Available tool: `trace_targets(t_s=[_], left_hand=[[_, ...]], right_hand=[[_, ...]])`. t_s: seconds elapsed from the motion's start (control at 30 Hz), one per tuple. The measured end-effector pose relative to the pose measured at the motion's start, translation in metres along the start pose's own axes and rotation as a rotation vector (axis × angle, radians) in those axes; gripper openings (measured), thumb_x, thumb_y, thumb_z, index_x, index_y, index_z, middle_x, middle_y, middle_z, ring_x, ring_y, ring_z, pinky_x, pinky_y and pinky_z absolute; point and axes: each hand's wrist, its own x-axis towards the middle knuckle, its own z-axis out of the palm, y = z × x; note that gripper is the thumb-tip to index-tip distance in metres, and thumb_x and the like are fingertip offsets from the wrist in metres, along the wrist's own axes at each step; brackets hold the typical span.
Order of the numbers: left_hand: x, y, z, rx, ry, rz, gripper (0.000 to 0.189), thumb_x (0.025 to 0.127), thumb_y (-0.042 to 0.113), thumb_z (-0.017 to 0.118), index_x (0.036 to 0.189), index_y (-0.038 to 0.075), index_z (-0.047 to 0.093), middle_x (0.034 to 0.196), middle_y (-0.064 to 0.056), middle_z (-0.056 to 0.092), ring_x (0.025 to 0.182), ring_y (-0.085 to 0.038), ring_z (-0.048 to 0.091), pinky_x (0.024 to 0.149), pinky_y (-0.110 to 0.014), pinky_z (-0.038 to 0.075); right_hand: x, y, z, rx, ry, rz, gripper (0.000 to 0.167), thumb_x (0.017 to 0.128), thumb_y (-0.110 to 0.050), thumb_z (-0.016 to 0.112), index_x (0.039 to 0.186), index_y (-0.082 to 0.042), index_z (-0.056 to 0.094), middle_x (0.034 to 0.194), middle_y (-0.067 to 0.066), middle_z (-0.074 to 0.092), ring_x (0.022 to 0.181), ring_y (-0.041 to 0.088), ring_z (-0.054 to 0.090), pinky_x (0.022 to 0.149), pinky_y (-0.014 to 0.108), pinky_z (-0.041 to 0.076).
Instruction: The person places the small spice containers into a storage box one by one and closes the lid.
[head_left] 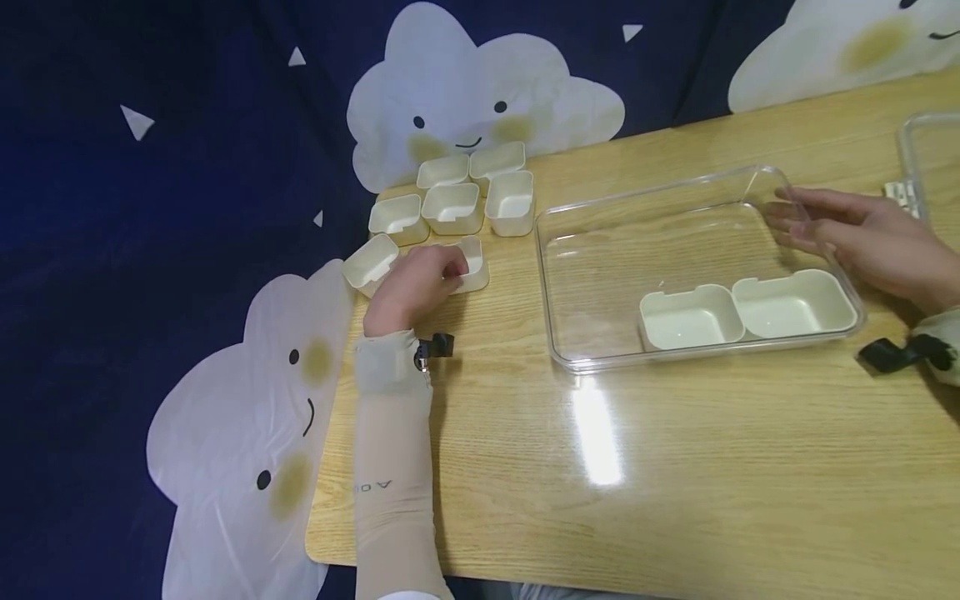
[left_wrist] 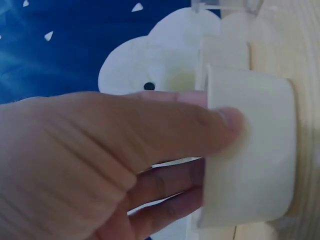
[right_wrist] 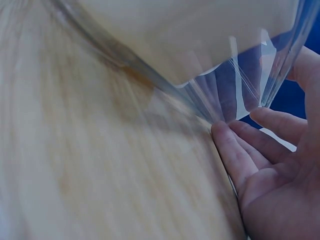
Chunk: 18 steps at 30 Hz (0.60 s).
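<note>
My left hand (head_left: 417, 283) pinches the wall of a small cream plastic bin (head_left: 472, 265) at the left of the table. In the left wrist view the thumb presses the outer face of this bin (left_wrist: 260, 150), with the fingers on the wall's other side. At the right end of a large clear plastic box (head_left: 600, 363), my right hand (head_left: 870, 237) has its fingers extended. Those fingertips touch the outside of the clear wall in the right wrist view. Inside the box, two cream bins, one left (head_left: 693, 321) and one right (head_left: 798, 307), sit side by side along the near wall.
Several more cream bins (head_left: 452, 208) stand grouped at the table's back left. One tilted bin (head_left: 371, 260) lies beside my left hand near the left edge. A clear lid-like piece with a white latch (head_left: 902, 197) is at far right. Dark cloud-print cloth (head_left: 225, 208) borders the table (head_left: 600, 517).
</note>
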Motion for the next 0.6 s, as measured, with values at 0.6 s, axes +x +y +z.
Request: trace_targets(t_s=[0.6], left_hand=[[0.016, 0.022, 0.021, -0.001, 0.033, 0.110, 0.027, 0.101, 0.003, 0.054, 0.126, 0.007, 0.065, 0.120, -0.010, 0.073, 0.109, -0.029, 0.069, 0.101, -0.040, 0.054]], right_hand=[[-0.001, -0.004, 0.001, 0.038, 0.002, 0.010, 0.062, 0.110, -0.029, 0.049, 0.165, -0.022, 0.023, 0.163, -0.010, 0.041, 0.102, -0.026, 0.058, 0.085, -0.003, 0.044]])
